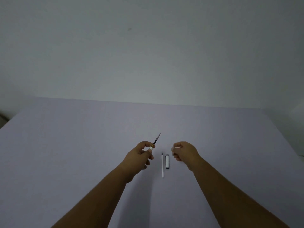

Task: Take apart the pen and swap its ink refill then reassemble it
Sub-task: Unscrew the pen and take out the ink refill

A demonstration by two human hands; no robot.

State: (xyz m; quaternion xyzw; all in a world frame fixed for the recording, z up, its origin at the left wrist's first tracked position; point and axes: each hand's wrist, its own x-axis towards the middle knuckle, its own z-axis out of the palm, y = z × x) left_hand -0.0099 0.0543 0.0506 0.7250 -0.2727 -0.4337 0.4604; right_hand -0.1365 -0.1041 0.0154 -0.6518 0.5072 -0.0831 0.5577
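Observation:
My left hand [141, 155] holds the white pen barrel, mostly hidden in the fist, with a dark ink refill [157, 139] sticking out of it up and to the right. My right hand [184, 152] is closed around a small pale part whose tip [178, 147] shows at the knuckles; what the part is cannot be told. Between the hands on the table lie a thin white refill with a dark tip [162, 166] and, just to its right, the white pen cap [167, 161], both pointing away from me.
The pale lilac table [82, 145] reaches to a plain wall behind it. Its far edge runs across the middle of the view. A white rounded object [298, 116] sits at the far right edge.

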